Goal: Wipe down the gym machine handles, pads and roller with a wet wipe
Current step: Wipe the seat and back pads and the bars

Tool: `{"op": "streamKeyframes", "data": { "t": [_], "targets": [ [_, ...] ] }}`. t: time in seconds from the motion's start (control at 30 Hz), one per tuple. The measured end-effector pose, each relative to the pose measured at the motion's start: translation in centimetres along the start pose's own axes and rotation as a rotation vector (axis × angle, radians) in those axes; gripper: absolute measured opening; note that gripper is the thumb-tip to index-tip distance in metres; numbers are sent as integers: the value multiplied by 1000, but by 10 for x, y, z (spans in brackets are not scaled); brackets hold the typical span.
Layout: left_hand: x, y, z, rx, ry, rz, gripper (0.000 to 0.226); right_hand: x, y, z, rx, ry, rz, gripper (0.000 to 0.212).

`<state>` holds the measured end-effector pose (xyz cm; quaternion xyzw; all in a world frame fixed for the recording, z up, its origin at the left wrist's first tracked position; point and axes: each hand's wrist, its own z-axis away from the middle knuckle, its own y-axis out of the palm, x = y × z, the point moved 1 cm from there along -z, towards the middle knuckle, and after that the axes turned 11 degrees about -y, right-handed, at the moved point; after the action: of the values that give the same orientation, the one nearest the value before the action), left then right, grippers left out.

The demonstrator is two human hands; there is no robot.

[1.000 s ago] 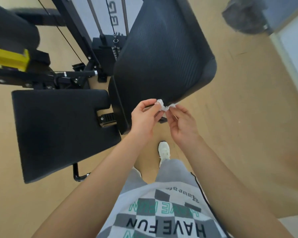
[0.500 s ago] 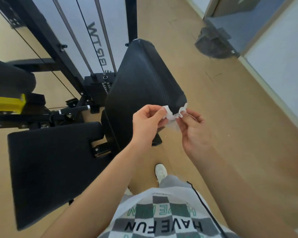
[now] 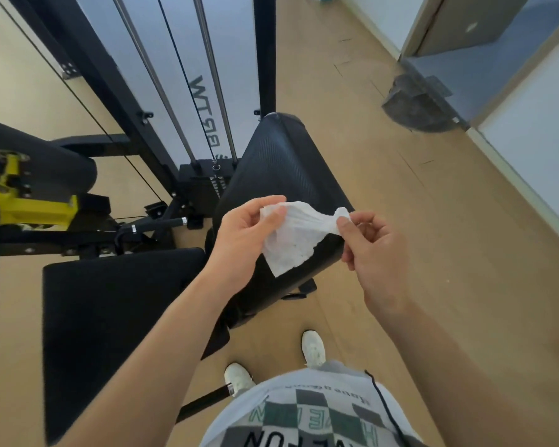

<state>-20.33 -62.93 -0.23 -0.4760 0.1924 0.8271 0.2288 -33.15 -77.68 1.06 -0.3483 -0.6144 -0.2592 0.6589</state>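
The wet wipe (image 3: pixel 292 233) hangs stretched between both hands, just above the middle of the view. From the left hand (image 3: pixel 239 243) it lies at three o'clock; from the right hand (image 3: pixel 375 253) it lies at nine to ten o'clock. The left hand pinches the wipe's upper left edge between thumb and forefinger. The right hand pinches the opposite corner the same way, its other fingers loosely bent beneath, and a small twisted tuft pokes up past that pinch. The hands are apart, joined only by the wipe.

The wipe is white, thin and creased, partly opened out. Its top edge runs gathered from pinch to pinch, and the loose body droops toward six o'clock into a ragged pointed flap. The dark pad shows faintly through it.

Directly behind the wipe stands the black ribbed back pad (image 3: pixel 278 169), tilted, running from twelve o'clock down past the hands; whether the wipe touches it cannot be told. At eight o'clock lies the flat black seat pad (image 3: pixel 117 311), under the left forearm. At nine o'clock are a yellow bracket (image 3: pixel 36 208) and a black roller (image 3: pixel 46 162), with a black handle (image 3: pixel 157 224) between them and the back pad. Steel guide rods (image 3: pixel 213 91) rise at eleven to twelve o'clock. White shoes (image 3: pixel 313 348) stand on the tan floor (image 3: pixel 400 204) at six o'clock.
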Motion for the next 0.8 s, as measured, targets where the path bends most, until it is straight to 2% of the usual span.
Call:
{"op": "streamKeyframes", "data": {
  "t": [0.07, 0.17, 0.33, 0.4, 0.47, 0.53, 0.6, 0.7, 0.77, 0.8],
  "targets": [
    [-8, -14, -1, -12, -23, -76, 29, 0, 2, -3, 64, -76, 88, 8],
    [-21, -28, -6, -131, 4, -95, 20, 3, 4, -10, 126, -220, 232, 6],
    [-35, -32, -21, -555, 214, -166, 8, -3, 3, -22, 116, -446, 433, 7],
    [-30, -22, -25, -636, 273, -244, 7, -12, 2, -28, 125, -499, 532, 22],
    [-19, -4, -28, -558, 292, -385, 12, -22, 1, -34, 186, -455, 536, 41],
    [0, 19, -32, -342, 315, -456, 20, -29, -1, -38, 252, -401, 458, 51],
    [17, 38, -28, -211, 324, -353, 22, -35, -3, -40, 300, -368, 390, 55],
    [33, 47, -27, -295, 310, -164, 26, -41, -5, -42, 314, -344, 317, 55],
    [37, 47, -30, -370, 312, -185, 20, -47, -5, -41, 309, -320, 258, 56],
    [37, 47, -33, -399, 323, -210, 29, -49, -4, -41, 305, -317, 234, 56]
  ]
}}
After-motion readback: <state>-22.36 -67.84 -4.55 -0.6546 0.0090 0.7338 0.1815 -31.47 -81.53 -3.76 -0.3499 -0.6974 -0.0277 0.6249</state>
